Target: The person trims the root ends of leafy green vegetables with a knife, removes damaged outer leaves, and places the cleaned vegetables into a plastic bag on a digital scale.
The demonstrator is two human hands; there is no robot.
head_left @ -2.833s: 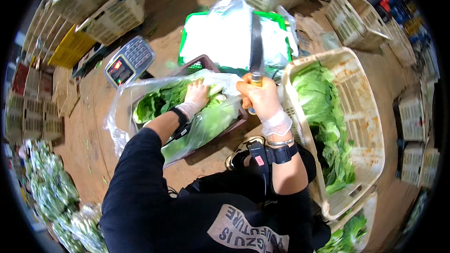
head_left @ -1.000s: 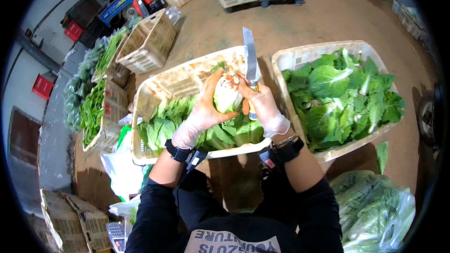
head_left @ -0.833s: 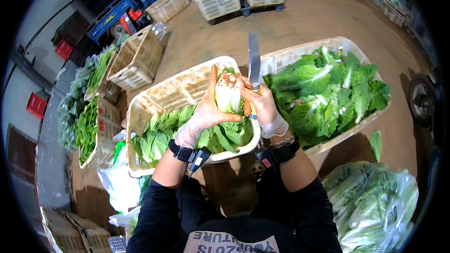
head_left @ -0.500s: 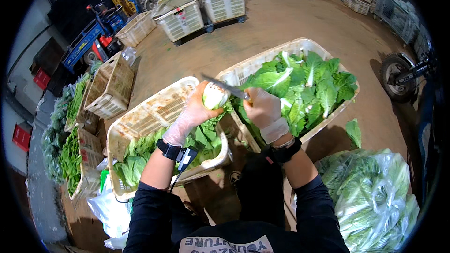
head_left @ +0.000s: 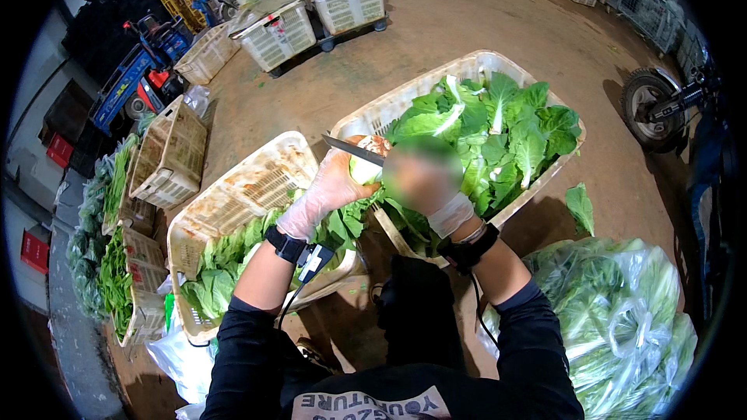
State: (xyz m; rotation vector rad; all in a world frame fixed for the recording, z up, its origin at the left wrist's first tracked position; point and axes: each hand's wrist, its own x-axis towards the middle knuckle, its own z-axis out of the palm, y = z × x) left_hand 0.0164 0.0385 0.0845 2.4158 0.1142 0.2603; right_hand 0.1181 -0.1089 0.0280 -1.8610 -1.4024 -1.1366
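Gloved in clear plastic, my left hand (head_left: 325,185) grips a head of leafy greens (head_left: 364,171), its pale stem end with a brownish cut face turned up. A knife (head_left: 352,149) lies with its blade across that stem end. Its handle runs into my right hand (head_left: 428,180), which is also gloved; a blurred patch covers the fingers there. Below my left hand stands a plastic crate (head_left: 233,169) with green heads in it. To its right, another crate (head_left: 362,120) is filled with loose green leaves (head_left: 498,132).
A clear plastic bag of greens (head_left: 622,319) sits at lower right, near a fallen leaf (head_left: 579,208). Crates (head_left: 173,152) line the left side. Stacked crates (head_left: 350,4) stand on a wheeled dolly ahead. A motorbike wheel (head_left: 654,119) is at far right.
The knife blade has come down and lies closer across the stem end. My right hand has moved slightly nearer to the left. The whole view has shifted a little.
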